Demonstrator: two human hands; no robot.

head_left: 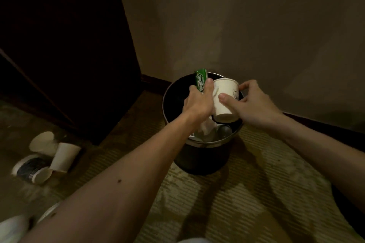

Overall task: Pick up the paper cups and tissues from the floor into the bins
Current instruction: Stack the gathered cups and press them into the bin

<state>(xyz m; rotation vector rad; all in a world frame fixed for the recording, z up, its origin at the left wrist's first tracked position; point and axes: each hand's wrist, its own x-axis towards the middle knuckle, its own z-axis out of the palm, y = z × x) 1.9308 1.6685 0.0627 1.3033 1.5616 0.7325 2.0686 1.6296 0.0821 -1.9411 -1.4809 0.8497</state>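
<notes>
Paper cup [225, 98] is in the air over the mouth of the bin [197, 162], tilted, rim twd the wall [237, 25], base twd the person. The bin is dark and round, and stands on a striped, worn carpet [246, 183] in a dim corner. The beige wall is beyond both hands, w/ dark skirting [154, 81] at its foot and a tall dark panel [69, 45] left of the left hand.

Right hand [254, 102] pinches the cup, thumb on the near side and fingers curled round the far side by the rim. Left hand [197, 102] is just beside the cup, fingers wrapped round a green packet [200, 81] that sticks up out of the fist. Both forearms are bare and reach fwd.

White tissue [205, 126] shows under the left wrist, inside the bin. I can't tell if that hand holds it too. Well left of the left arm, three cups [65, 157] lie tipped on the floor against a dark, blurred item, poss. a shoe. Bin contents are mostly in shadow.
</notes>
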